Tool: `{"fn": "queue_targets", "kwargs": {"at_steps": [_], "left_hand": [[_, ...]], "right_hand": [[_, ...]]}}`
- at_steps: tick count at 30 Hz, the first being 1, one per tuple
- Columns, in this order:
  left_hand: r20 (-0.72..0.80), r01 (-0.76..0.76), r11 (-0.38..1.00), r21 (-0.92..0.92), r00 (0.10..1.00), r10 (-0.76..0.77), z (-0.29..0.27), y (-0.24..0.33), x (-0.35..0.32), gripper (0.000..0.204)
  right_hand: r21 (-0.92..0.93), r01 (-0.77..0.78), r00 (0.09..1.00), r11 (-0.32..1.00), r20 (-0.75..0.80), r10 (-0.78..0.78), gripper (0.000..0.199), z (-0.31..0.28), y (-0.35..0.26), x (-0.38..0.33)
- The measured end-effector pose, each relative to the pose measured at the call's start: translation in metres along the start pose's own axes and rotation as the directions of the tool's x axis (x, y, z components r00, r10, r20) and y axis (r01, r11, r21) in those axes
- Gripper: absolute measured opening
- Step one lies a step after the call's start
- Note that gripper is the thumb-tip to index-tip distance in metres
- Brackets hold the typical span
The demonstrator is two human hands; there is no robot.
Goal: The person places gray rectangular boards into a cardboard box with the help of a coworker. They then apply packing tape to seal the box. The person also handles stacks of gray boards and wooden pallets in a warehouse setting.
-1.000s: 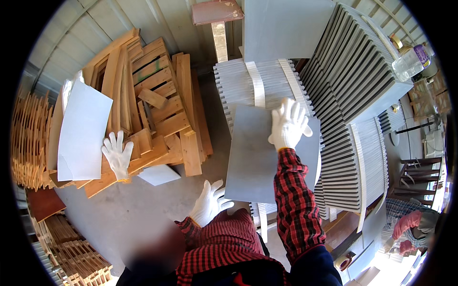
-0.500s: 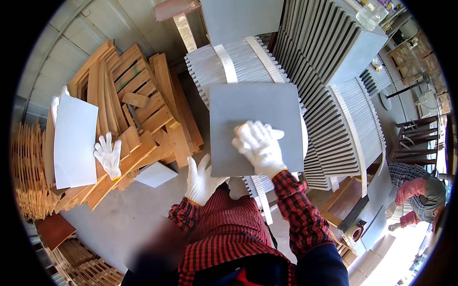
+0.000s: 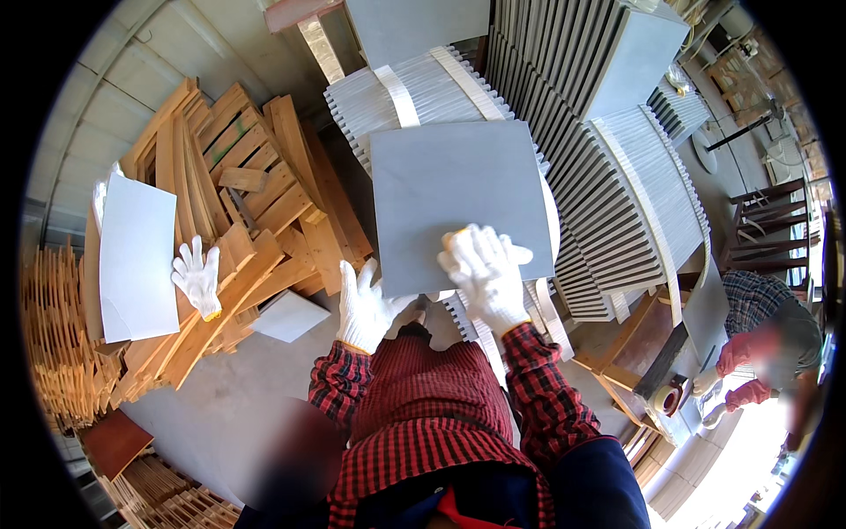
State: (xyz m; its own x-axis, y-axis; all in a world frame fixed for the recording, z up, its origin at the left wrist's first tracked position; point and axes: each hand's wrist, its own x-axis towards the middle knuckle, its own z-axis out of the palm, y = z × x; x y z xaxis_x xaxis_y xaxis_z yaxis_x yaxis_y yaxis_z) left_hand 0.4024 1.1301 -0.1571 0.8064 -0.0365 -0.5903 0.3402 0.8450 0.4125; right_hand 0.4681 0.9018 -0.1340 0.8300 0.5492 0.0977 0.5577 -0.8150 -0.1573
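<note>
Wide left hand (image 3: 362,310) is apparently steadying a panel (image 3: 458,189) at its near-left corner — right hand (image 3: 486,278), grip unclear, is resting atop.

On our left we have a heap of wooden planks (image 3: 280,207), a white knit glove (image 3: 196,278) lying on it beside a white sheet (image 3: 139,256); on our right, a tape roll (image 3: 667,401) and a dark wooden chair (image 3: 774,215).

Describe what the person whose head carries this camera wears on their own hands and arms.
The left hand and right hand wear white fabric gloves; the left one's cuff has a thin yellowish edge. Red-and-black checked sleeves cover both forearms. Above the right one is plain dark navy cloth; the left upper arm is partly blurred.
</note>
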Motion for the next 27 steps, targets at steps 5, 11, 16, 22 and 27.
{"fn": "queue_targets", "kwargs": {"at_steps": [5, 11, 16, 22, 27], "left_hand": [[-0.067, 0.079, 0.995, -0.054, 0.994, -0.083, 0.007, -0.001, 0.007, 0.076], [-0.084, 0.125, 0.984, 0.128, 0.990, -0.114, 0.014, 0.004, 0.019, 0.048], [-0.213, 0.231, 0.961, 0.153, 0.957, -0.196, 0.011, 0.012, 0.024, 0.053], [-0.156, 0.203, 0.855, 0.478, 0.977, -0.144, 0.006, 0.032, 0.059, 0.046], [-0.132, 0.218, 0.796, 0.565, 0.976, -0.173, 0.012, 0.044, 0.087, 0.062]], "right_hand": [[0.584, -0.767, 0.497, 0.268, 0.275, 0.823, 0.049, -0.009, 0.129, -0.052], [0.740, -0.514, 0.493, 0.434, -0.159, 0.855, 0.048, -0.029, 0.142, 0.003], [0.558, -0.333, 0.762, 0.760, -0.315, 0.565, 0.052, -0.045, 0.143, 0.153], [0.502, -0.544, 0.817, 0.672, 0.136, 0.560, 0.066, -0.056, 0.111, 0.258], [0.474, -0.612, 0.611, 0.633, -0.225, 0.759, 0.071, 0.008, 0.138, 0.123]]}}
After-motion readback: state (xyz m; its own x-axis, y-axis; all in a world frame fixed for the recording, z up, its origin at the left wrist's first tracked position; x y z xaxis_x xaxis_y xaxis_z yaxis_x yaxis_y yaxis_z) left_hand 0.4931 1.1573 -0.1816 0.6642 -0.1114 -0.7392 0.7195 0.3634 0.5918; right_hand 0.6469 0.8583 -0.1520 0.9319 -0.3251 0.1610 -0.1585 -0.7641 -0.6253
